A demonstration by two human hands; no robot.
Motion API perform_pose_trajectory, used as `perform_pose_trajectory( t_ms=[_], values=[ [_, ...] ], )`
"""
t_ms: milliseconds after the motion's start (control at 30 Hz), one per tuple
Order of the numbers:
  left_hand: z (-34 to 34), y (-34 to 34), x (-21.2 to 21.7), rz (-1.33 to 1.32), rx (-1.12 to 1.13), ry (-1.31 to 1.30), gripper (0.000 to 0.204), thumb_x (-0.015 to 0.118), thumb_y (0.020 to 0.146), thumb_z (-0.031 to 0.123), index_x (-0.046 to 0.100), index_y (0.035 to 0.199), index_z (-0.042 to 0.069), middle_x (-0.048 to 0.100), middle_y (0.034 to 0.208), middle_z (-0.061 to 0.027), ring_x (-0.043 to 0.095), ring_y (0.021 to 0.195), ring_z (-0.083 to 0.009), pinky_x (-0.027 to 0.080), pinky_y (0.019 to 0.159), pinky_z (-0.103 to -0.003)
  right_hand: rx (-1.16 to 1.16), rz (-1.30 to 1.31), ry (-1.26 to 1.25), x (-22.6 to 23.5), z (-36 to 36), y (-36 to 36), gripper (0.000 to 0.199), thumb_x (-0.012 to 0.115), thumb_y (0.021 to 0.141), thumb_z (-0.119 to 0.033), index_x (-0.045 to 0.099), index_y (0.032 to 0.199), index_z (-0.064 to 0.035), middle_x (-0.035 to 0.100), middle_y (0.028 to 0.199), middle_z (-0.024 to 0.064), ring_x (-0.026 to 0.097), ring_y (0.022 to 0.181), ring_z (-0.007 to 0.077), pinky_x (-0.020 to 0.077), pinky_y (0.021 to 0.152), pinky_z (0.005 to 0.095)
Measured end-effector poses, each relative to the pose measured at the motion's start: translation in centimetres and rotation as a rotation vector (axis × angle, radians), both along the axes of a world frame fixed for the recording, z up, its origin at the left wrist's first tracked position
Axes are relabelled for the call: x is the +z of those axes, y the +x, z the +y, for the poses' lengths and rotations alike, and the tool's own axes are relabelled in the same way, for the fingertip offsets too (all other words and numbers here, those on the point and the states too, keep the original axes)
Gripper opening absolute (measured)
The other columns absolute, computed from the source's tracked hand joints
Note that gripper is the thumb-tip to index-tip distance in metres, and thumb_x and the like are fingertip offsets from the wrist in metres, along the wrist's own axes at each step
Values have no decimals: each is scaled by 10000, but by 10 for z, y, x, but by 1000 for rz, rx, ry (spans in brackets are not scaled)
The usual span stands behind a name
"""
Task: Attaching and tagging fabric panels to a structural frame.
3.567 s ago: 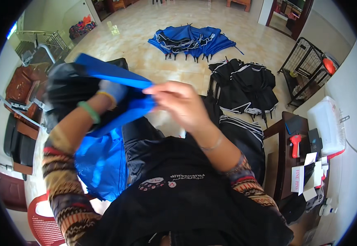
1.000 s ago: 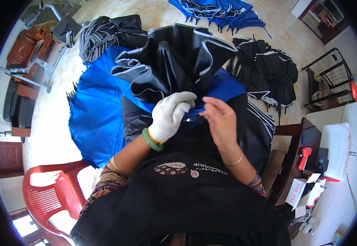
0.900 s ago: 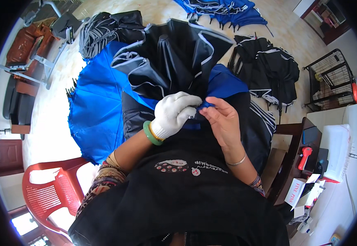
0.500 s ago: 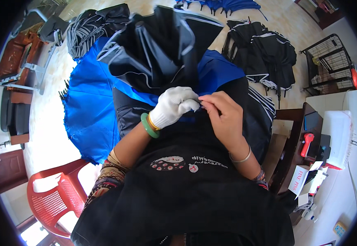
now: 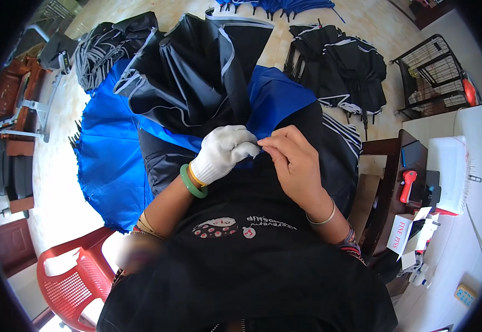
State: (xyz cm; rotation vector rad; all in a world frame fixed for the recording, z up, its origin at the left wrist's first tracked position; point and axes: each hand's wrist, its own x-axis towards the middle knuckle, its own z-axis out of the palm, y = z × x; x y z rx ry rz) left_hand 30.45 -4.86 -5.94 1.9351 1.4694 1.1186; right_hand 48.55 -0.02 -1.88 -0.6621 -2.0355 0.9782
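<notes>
My left hand (image 5: 227,150), in a white knit glove, is closed at the lower end of a black umbrella canopy (image 5: 188,72) with grey edging. The canopy stands up in loose folds in front of me. Beside the glove, my bare right hand (image 5: 293,160) pinches something small and dark between thumb and fingertips. That small piece is too hidden to name, and the two hands nearly touch. Under the black canopy spreads blue umbrella fabric (image 5: 111,149), hanging over my left side and showing again on the right (image 5: 277,102).
Black umbrellas lie on the floor in a far-left pile (image 5: 113,50) and a far-right pile (image 5: 338,66). A wire cage (image 5: 432,77) stands at right. Close on my right, a dark table (image 5: 412,166) bears a red-handled tool (image 5: 408,185) and an opened white box (image 5: 410,235). A red plastic chair (image 5: 75,282) is at left.
The whole view has shifted slightly. The black canopy's folds have settled a little lower and to the left. Both hands keep their closed grip side by side.
</notes>
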Motion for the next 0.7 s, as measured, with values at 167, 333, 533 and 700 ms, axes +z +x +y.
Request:
perform_pose_trajectory(
  t_ms=[167,333,533,700],
  values=[
    [1,2,-4,60,-24,24,174,600,797,224,626,791,52,560,706,-80,555,651,-293,445,598,-367,26,-137,123,1,-2,7,203,614,793,110,658,956,-3,566,834,101,571,679,170,466,590,256],
    [0,1,-10,207,-45,3,201,597,826,260,642,817,65,576,746,-96,572,707,-306,469,633,-372,131,-536,582,11,-6,10,251,616,833,35,616,1079,-16,567,846,87,583,686,166,491,615,257],
    [-10,-4,-21,-607,221,30,535,365,963,477,589,762,35,568,729,-110,561,718,-316,463,725,-389,265,80,-1113,-74,27,-2,350,598,928,-208,518,1231,-52,589,948,59,597,796,152,520,682,288],
    [-21,-30,-54,-1287,299,-48,736,193,973,603,471,574,50,537,612,-78,551,693,-277,454,797,-390,-188,596,-1156,-158,81,-42,255,592,933,-167,566,1168,-70,592,947,42,592,818,140,512,710,287]
  ],
)
